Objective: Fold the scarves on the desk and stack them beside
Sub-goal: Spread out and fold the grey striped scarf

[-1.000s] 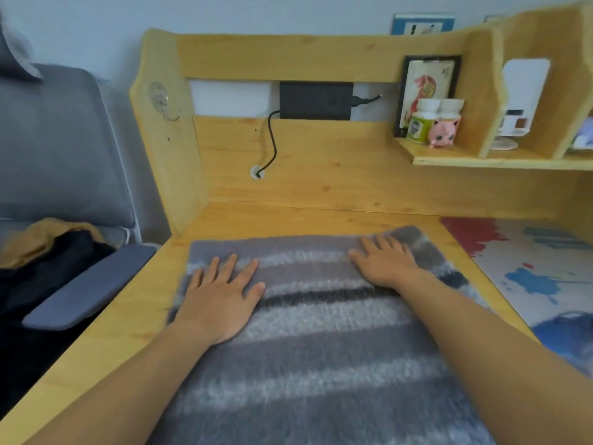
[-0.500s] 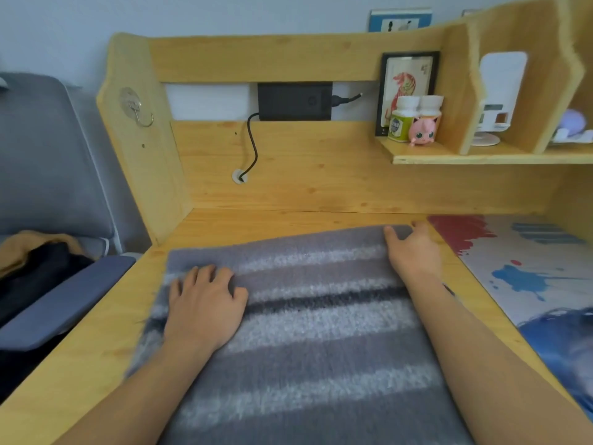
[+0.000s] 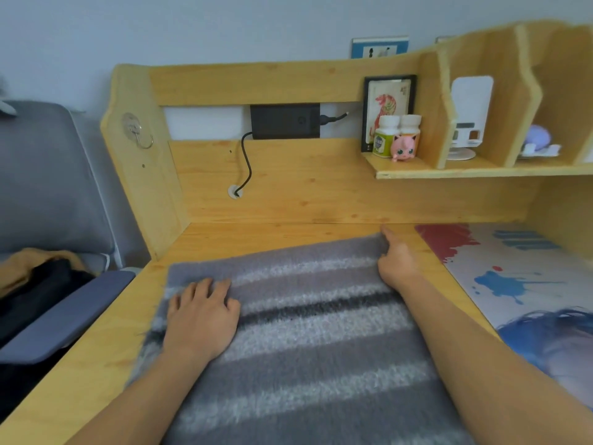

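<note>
A fuzzy grey scarf with white and black stripes lies flat on the wooden desk, running from the near edge toward the back. My left hand sits on the scarf near its far left corner, with the fingers bent down into the fabric. At the far right corner my right hand grips the scarf's edge, its index finger pointing toward the back panel. That corner is slightly lifted.
A paint-splash desk mat covers the desk's right side. A shelf above holds bottles, a pink figure and a picture frame. A black cable hangs down the back panel. A grey chair with clothes stands left of the desk.
Both hands moved outward from lying flat on the scarf. The right one slid to the far right corner and took hold of it; the left one's fingers curled near the left edge.
</note>
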Tool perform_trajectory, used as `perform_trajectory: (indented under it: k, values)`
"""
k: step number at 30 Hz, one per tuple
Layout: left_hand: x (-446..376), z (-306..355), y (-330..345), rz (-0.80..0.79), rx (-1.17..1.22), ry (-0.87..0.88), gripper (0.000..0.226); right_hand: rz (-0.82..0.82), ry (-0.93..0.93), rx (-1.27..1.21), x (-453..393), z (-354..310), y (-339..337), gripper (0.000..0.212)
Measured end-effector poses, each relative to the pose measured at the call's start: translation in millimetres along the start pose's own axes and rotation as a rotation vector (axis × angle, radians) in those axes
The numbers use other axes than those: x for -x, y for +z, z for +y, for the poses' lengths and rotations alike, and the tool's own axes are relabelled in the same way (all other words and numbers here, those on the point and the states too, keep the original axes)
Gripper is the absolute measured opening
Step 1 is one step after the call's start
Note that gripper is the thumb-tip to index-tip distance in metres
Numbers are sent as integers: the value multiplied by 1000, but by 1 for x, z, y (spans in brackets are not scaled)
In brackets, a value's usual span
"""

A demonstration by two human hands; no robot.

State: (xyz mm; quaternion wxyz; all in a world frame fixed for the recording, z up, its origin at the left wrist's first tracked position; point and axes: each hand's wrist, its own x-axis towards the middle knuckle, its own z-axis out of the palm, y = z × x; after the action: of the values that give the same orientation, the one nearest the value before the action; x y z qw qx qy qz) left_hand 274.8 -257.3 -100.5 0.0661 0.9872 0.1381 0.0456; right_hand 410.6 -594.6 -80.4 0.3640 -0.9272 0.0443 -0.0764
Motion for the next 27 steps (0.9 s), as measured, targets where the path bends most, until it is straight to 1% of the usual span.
perform_trajectory:
  k: [2,3,4,6,8,9,10,11,12,13,14,15,16,18,19,20,23,25,27]
  values:
    - [1,3,-6,-154,40,-72,58,-19,21,89,-1,-3,-3,77]
    - [2,3,-9,-203,53,-97,59,-35,32,127,-3,-5,-4,76]
    - [5,3,-11,-228,53,-110,59,-59,45,152,-5,-8,-5,73]
    - [16,1,-15,-242,33,-106,60,-122,105,109,-8,-15,-12,62]
    - [22,-8,-18,-214,43,-124,54,-141,146,78,-12,-21,-20,51]
    - [21,-15,-24,-180,106,-163,49,-139,164,86,-13,-22,-23,54]
    - [17,-21,-33,-114,188,-225,44,-137,183,116,-12,-22,-23,57]
    - [9,-34,-38,-35,257,-305,44,-125,189,166,-9,-21,-21,56]
    - [2,-46,-43,22,281,-388,46,-89,177,210,-5,-21,-16,52]
    - [-5,-59,-47,42,302,-460,54,-38,153,225,-2,-17,-9,48]
    - [-11,-68,-51,12,356,-503,64,14,121,215,2,-14,-1,46]
    - [-15,-73,-54,-30,467,-520,70,61,80,195,6,-11,6,47]
    - [-15,-72,-58,-78,597,-521,66,95,35,181,9,-9,12,49]
    - [-17,-67,-64,-102,782,-497,39,125,-35,149,14,-5,17,54]
    - [-20,-66,-67,-121,845,-487,32,132,-46,109,13,-4,18,55]
    - [-23,-64,-69,-144,923,-492,30,142,-40,55,11,-3,17,55]
    - [-29,-62,-73,-251,1199,-558,34,149,7,-50,5,0,16,50]
    - [-35,-67,-67,-250,1219,-558,38,130,28,-63,3,1,16,43]
    - [-39,-74,-57,-126,1247,-547,46,122,35,-39,2,1,15,39]
